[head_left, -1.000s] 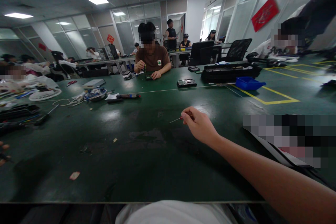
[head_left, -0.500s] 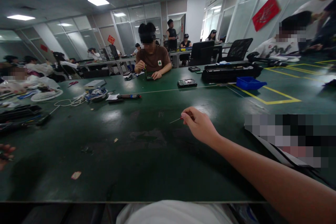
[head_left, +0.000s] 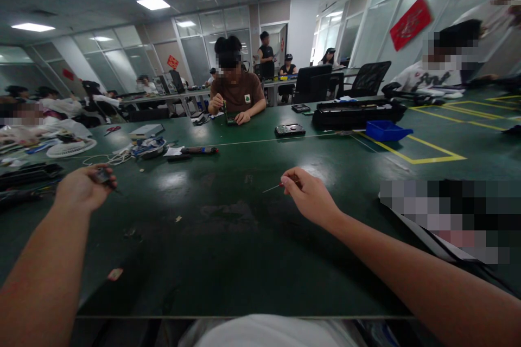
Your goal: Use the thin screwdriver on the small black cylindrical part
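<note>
Head view: right hand [head_left: 311,195] pinches a thin screwdriver [head_left: 273,186] over the green worktop [head_left: 228,238]. Left hand [head_left: 83,187] closes on a small dark part [head_left: 102,176]. Likely step: bringing tool and part together; needs fine alignment.

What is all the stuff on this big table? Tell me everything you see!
table: one, dark green, fills the near view
tray: one, blue, far right on the table
case: one, black, long, behind the tray
hard drive: one, black, middle far
fan: one, white, far left
cables: a tangle, white, right of the fan
paper scrap: one, pinkish, near left edge
co-worker: one, brown shirt, seated across
office chairs: two, black, behind the case
left hand: holds a small dark part
right hand: pinches a thin screwdriver, red handle
</note>
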Available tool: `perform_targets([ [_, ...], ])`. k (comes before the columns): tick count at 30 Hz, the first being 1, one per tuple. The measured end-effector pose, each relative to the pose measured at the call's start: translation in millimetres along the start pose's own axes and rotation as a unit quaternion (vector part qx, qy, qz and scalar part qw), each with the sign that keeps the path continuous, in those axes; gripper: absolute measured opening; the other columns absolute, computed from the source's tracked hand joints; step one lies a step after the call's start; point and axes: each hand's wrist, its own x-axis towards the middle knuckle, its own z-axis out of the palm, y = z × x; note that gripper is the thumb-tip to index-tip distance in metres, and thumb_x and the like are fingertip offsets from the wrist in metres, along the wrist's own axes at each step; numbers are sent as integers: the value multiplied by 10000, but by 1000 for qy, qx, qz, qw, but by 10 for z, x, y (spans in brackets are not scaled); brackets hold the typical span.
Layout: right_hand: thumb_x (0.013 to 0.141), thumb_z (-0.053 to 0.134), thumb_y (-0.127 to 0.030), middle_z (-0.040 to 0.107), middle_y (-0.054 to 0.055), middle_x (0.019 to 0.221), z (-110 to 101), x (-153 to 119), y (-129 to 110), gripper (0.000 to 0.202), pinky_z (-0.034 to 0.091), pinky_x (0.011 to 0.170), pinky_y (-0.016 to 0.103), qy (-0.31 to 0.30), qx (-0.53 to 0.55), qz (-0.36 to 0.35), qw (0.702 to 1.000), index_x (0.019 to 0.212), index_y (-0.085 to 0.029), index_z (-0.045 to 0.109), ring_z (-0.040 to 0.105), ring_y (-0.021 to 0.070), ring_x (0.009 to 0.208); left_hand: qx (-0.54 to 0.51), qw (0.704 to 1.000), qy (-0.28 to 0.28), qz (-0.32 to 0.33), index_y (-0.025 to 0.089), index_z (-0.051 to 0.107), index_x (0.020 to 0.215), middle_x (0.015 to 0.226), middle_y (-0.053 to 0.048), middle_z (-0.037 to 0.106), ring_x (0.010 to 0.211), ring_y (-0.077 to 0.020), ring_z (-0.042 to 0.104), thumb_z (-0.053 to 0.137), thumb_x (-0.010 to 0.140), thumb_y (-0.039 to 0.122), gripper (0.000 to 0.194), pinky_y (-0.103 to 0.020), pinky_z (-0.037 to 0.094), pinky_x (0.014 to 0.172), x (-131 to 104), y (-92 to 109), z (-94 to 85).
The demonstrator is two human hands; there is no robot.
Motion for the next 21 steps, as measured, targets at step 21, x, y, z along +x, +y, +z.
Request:
perform_targets([
  [21,918,549,-380,686,16,750,-9,-14,-26,186,452,625,288,36,29,8,999,949,-200,585,647,170,678,123,849,-491,151,165,341,1401,955,-36,593,856,-161,543,407,829,176,575,-324,410,877,-1803,-708,1900],
])
